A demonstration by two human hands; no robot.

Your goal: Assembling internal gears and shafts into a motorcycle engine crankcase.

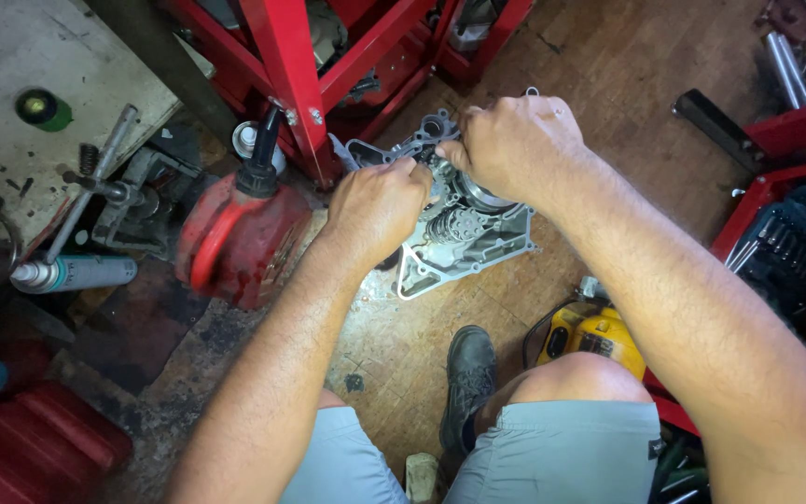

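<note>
Item: grey cast-metal engine case half [464, 245], lying flat on the wooden floor [608, 84] between the red steel stand [296, 84] and the person's knees, inner side up. Condition: gears and a round clutch-like drum show in the middle, a toothed wheel [450, 226] sits just below the hands, bolt ears ring the rim; surfaces dull and oily, with pale grit on the boards at its lower left corner. Step in hand, as judged: fitting or freeing a small part at the upper middle of the case. Left hand [375, 207] closed into a loose fist, knuckles up, fingertips pressed onto the case near its top edge; right hand [515, 142] likewise curled, pinching something small and dark beside the left fingertips; the two hands almost touch; what they pinch is too hidden to name. Next move, as judged, calls for fine finger work and a steady case, since nothing clamps it. Nearby: red fluid jug [235, 238] to the left, a sealant tube [72, 273], a yellow power tool [594, 334] by the right knee, a black boot [468, 373]
</note>
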